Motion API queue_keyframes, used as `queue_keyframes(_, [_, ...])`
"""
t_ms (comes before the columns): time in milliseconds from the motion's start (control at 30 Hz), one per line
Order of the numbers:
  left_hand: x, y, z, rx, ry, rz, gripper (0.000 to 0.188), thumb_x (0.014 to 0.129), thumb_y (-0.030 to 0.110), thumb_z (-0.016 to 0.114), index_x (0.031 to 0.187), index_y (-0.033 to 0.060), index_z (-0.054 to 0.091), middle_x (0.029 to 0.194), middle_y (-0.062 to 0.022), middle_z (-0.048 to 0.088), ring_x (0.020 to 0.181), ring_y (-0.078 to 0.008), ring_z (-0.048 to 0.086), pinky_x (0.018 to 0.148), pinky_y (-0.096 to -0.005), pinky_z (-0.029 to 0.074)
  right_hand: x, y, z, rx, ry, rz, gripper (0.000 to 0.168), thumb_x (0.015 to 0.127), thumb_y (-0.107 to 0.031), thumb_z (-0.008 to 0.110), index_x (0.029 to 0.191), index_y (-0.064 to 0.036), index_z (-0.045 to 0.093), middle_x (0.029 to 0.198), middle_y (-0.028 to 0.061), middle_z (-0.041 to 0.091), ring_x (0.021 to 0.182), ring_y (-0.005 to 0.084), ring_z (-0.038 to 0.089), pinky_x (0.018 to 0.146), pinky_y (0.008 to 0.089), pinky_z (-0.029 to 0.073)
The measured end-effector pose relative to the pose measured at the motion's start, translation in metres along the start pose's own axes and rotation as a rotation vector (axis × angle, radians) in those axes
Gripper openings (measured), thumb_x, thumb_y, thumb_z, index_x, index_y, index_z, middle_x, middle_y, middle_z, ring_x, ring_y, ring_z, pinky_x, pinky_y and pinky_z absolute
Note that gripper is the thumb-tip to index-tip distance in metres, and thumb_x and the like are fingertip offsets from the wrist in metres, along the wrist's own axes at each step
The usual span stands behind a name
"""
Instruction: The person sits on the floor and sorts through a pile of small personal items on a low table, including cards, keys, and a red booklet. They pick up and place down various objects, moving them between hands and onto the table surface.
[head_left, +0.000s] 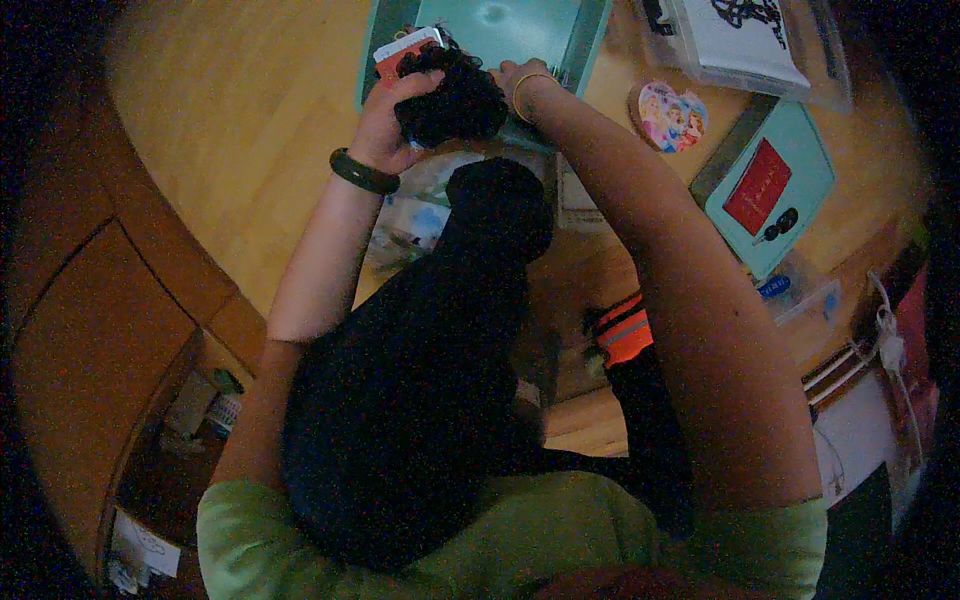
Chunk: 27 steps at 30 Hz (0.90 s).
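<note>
My left hand (386, 124) holds a bundle of dark curly material (450, 97), perhaps hair, together with a red and white card or packet (409, 54). My right hand (521, 86) is bent at the right edge of the bundle, over the near side of a teal tray (369, 45); its fingertips are partly hidden, so I cannot tell whether they grip anything. Just below the hands lie clear plastic bags (420, 217), partly covered by my dark-trousered knee.
Right of my right arm are a heart-shaped box with printed figures (671, 116), a teal lid (806, 172) bearing a red booklet (759, 187) and a small black item (786, 220), and a clear plastic bag (750, 45). An open wooden compartment (180, 442) is at lower left.
</note>
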<state>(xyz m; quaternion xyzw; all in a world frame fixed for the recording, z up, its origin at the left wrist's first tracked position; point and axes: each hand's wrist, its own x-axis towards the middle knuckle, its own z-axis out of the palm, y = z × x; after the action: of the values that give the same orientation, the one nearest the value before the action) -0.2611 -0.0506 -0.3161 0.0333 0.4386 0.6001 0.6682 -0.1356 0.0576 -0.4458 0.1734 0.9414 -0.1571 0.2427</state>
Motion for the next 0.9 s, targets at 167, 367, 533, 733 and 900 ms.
queue_keyframes(167, [0.001, -0.009, 0.005, 0.009, 0.017, 0.026, 0.028, 0.075, 0.010, 0.057, 0.101, 0.0025, 0.051, 0.090, -0.0064, 0.058, 0.082, -0.0188, 0.059, 0.072, -0.0314, 0.049, 0.005, 0.003, -0.008, -0.057, -0.285, -0.062, 0.028, 0.082, -0.023, 0.051, 0.105, -0.009, 0.058, 0.109, 0.0109, 0.057, 0.102, 0.0265, 0.054, 0.079, 0.0456, 0.045])
queue_keyframes(367, [-0.001, -0.002, -0.002, 0.001, 0.005, 0.029, 0.027, 0.075, 0.010, 0.057, 0.101, 0.0025, 0.051, 0.090, -0.0059, 0.058, 0.081, -0.0180, 0.059, 0.072, -0.0311, 0.049, 0.010, 0.002, -0.003, -0.107, -0.174, -0.099, 0.032, 0.076, -0.019, 0.057, 0.107, -0.014, 0.057, 0.102, 0.0102, 0.060, 0.095, 0.0240, 0.058, 0.078, 0.0412, 0.046])
queue_keyframes(533, [0.000, 0.011, -0.006, 0.067, -0.010, 0.055, 0.029, 0.075, 0.011, 0.057, 0.103, 0.0037, 0.052, 0.094, -0.0067, 0.059, 0.084, -0.0195, 0.059, 0.074, -0.0319, 0.049, 0.038, 0.036, -0.031, 0.271, -0.124, -0.313, 0.038, 0.070, -0.014, 0.059, 0.108, -0.012, 0.056, 0.099, 0.0119, 0.060, 0.091, 0.0273, 0.059, 0.076, 0.0405, 0.047])
queue_keyframes(733, [0.004, 0.019, -0.009, -0.044, 0.014, -0.013, 0.030, 0.076, 0.011, 0.058, 0.104, 0.0049, 0.052, 0.097, -0.0077, 0.059, 0.088, -0.0217, 0.059, 0.077, -0.0341, 0.050, 0.081, 0.082, -0.042, 0.622, 0.054, -0.326, 0.028, 0.069, -0.020, 0.062, 0.092, -0.004, 0.059, 0.083, 0.0105, 0.062, 0.074, 0.0217, 0.058, 0.067, 0.0346, 0.047])
queue_keyframes(900, [0.007, 0.015, -0.002, -0.040, 0.012, 0.024, 0.029, 0.076, 0.011, 0.058, 0.103, 0.0045, 0.052, 0.096, -0.0087, 0.059, 0.088, -0.0227, 0.059, 0.077, -0.0350, 0.050, 0.033, 0.059, -0.091, 0.040, -0.232, -0.333, 0.027, 0.071, -0.022, 0.061, 0.088, -0.002, 0.055, 0.074, 0.0126, 0.058, 0.068, 0.0196, 0.052, 0.063, 0.0351, 0.045])
